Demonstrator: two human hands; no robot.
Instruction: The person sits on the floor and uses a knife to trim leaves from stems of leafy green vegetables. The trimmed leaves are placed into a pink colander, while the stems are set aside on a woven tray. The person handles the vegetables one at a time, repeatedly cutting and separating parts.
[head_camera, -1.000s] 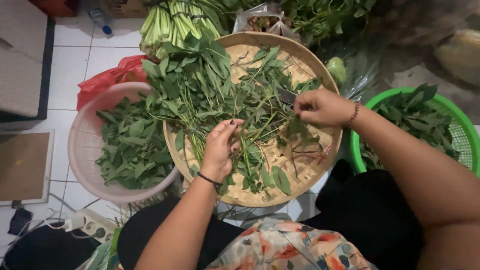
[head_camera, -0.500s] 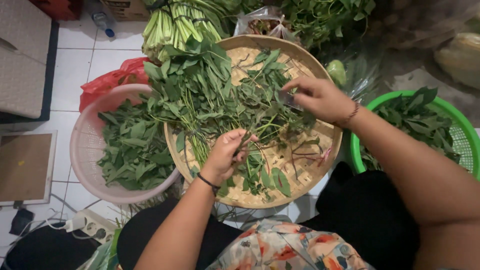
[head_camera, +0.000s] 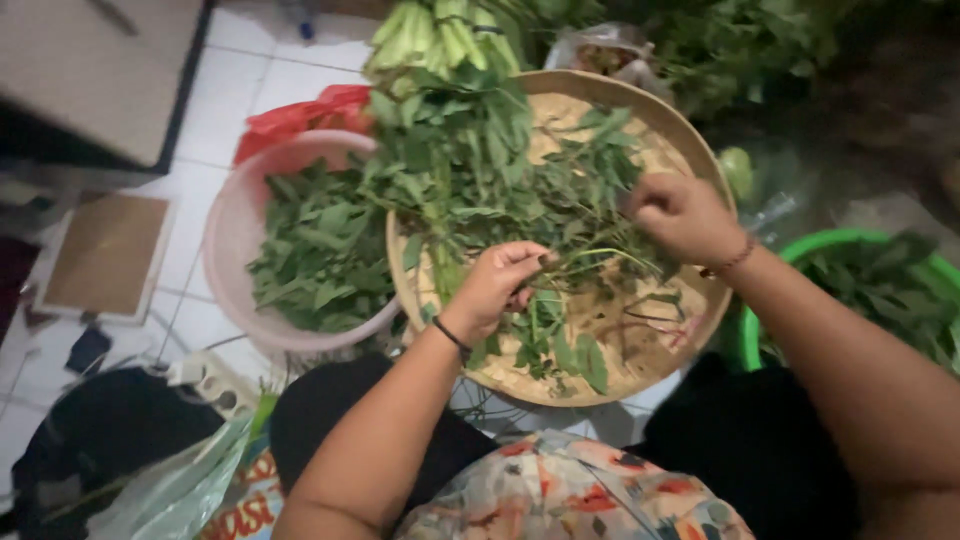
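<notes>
A round woven tray (head_camera: 640, 110) lies in front of me, heaped with leafy green stalks (head_camera: 470, 170). My left hand (head_camera: 500, 285) is over the tray's near middle, fingers pinched on a thin green stem (head_camera: 600, 256) that curves toward my right hand. My right hand (head_camera: 680, 215) is closed over the leafy end of that stalk above the tray's right side. Loose leaves (head_camera: 565, 345) lie under my left hand.
A pink basin (head_camera: 235, 225) of picked leaves sits left of the tray, a red bag (head_camera: 300, 115) behind it. A green basket (head_camera: 850, 245) with leaves is at the right. Bundled stalks (head_camera: 440, 35) lie beyond. A power strip (head_camera: 210, 380) rests on the tiled floor.
My left hand lifted from flat on the leaves and pinched a stem. My right hand drew in toward the tray's middle, and the view shifted right.
</notes>
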